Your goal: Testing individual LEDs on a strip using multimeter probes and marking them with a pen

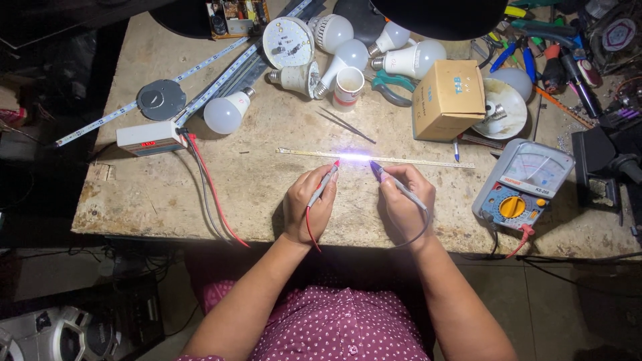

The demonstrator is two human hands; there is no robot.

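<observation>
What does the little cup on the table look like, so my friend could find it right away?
Start at the brown cardboard box near the back of the worn workbench. Just left of it, beside the green-handled pliers, stands a small paper cup. It is white with a red band, upright with its open mouth showing, unlike the round white light bulbs lying around it.

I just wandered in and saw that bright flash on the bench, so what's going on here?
A person sits at a worn workbench holding a test probe in each hand. The left hand holds the red probe, the right hand the dark probe. Both tips touch a thin light strip lying flat, and it glows white-violet between them. An analogue meter sits to the right; bulbs, a cardboard box and tools lie behind.
</observation>
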